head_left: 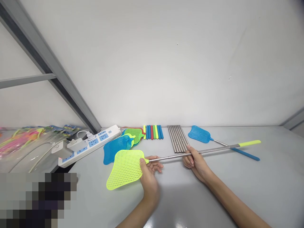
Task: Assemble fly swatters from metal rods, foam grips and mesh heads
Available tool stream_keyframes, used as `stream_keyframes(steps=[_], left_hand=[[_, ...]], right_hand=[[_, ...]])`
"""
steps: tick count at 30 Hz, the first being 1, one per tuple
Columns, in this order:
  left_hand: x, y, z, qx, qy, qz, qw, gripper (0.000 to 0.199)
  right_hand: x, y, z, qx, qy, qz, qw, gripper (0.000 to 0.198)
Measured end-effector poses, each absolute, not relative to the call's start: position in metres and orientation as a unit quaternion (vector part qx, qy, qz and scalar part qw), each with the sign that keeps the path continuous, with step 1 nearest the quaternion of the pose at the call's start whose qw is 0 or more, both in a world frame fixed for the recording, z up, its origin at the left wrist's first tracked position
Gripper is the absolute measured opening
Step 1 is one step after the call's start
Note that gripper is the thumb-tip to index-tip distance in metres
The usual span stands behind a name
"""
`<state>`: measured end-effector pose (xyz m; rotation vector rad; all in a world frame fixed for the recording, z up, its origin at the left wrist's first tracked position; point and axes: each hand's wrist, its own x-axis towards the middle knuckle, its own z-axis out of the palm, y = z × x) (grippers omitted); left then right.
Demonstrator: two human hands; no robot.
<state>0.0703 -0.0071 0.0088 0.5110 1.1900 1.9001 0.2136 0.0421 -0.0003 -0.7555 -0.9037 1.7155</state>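
Observation:
A yellow-green fly swatter [127,169] with a metal rod and a matching handle is held above the table, spanning both hands. My left hand [149,174] pinches the base of its perforated head, thumb on top, other fingers loosely curled. Farther along, my right hand [196,161] is closed round the metal rod. Beyond the right hand, a blue fly swatter [200,134] lies on the table, its handle crossing under the yellow-green one in view. Behind the right hand lie several metal rods [177,138] in a row.
Loose swatter heads [118,148] in blue, green, yellow and red are piled at left. Several coloured handles [152,132] line up by the wall. A white power strip [95,142] with plugs and cables sits left, near plastic-wrapped items [26,142]. A grey metal frame [54,72] rises there.

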Motion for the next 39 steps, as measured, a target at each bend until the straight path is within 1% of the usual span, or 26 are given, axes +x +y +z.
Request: stream_keyframes(steps=[20,29,39], left_hand=[[0.074,-0.01,0.005,0.236,0.458,0.741,0.432,0.037],[0.075,-0.009,0.005,0.222,0.413,0.762,0.447,0.034],[0.078,-0.01,0.005,0.221,0.393,0.752,0.48,0.036]], right_hand=[[0.205,0.037,0.002,-0.325,-0.373,0.71,0.501,0.051],[0.205,0.036,-0.001,-0.325,-0.372,0.709,0.503,0.051],[0.203,0.034,0.001,-0.327,-0.372,0.709,0.502,0.051]])
